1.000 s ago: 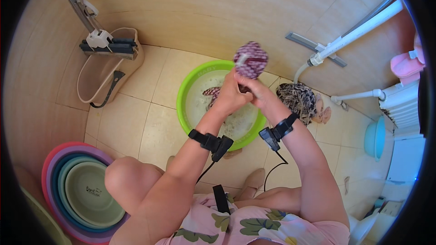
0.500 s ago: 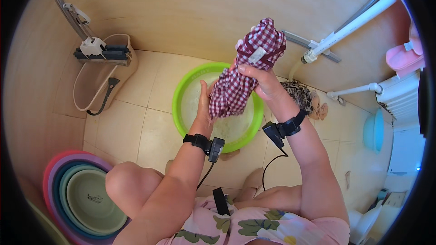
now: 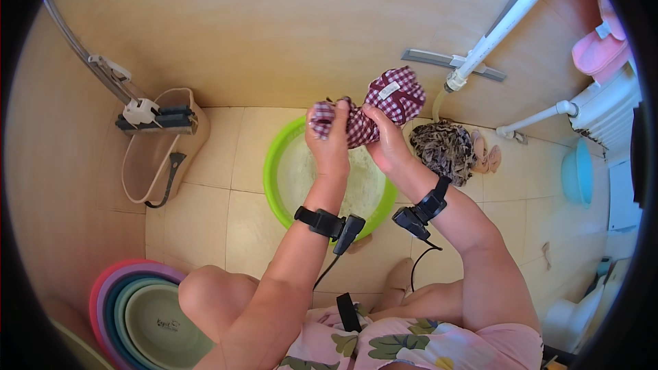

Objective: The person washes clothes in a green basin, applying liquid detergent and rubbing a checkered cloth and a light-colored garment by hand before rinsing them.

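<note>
A maroon-and-white checked cloth garment (image 3: 401,98) with a small white label is bunched between my two hands above a lime-green basin (image 3: 273,188). My left hand (image 3: 330,140) is closed around its left part, with some fabric showing over the fingers. Its middle is gripped by my right hand (image 3: 385,138), and the wider labelled end sticks out past that hand to the upper right. Cloudy, sudsy water (image 3: 312,181) lies in the basin below. Each wrist wears a black strap with a small cabled device.
A beige mop bucket (image 3: 147,171) holding a mop (image 3: 140,113) stands at the left wall. Nested basins (image 3: 147,267) sit by my left knee. Right of the green basin lie a dark patterned cloth heap (image 3: 442,151) and slippers (image 3: 485,154). A white pipe (image 3: 490,38) and blue basin (image 3: 578,175) are farther right.
My left hand has risen and closed on the garment's lower end, which hung loose beside it before. The garment is now lower and more sideways, squeezed between both hands.
</note>
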The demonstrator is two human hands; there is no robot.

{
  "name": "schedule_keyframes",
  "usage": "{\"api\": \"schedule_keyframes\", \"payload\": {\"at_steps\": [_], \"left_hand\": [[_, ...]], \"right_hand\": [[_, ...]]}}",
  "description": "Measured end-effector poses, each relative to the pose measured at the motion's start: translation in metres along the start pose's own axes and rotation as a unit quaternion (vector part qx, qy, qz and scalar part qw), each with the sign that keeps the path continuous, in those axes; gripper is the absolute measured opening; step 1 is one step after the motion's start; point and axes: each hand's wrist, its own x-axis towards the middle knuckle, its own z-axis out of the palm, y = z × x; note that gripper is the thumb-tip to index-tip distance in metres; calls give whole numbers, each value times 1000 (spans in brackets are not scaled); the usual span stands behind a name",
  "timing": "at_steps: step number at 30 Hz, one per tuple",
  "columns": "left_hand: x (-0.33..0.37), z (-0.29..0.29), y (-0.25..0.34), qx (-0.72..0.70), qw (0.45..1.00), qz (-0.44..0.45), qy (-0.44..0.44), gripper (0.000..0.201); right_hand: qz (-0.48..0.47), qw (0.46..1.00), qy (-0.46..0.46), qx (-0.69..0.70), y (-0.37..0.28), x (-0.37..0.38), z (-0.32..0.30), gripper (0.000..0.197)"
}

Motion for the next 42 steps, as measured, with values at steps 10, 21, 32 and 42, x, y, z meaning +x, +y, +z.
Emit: {"api": "schedule_keyframes", "payload": {"at_steps": [10, 21, 32, 42], "left_hand": [[-4, 16, 48, 391, 695, 506, -329, 29], [-22, 1, 50, 427, 527, 501, -537, 23], [-7, 4, 42, 420, 537, 508, -527, 22], [34, -3, -20, 342, 890, 143, -266, 29]], "right_hand": [[33, 929, -336, -153, -25, -9, -5, 30], [-66, 814, -309, -488, -31, -24, -30, 31], [61, 860, -294, -413, -22, -14, -53, 29], [251, 942, -164, -151, -59, 26, -34, 43]]}}
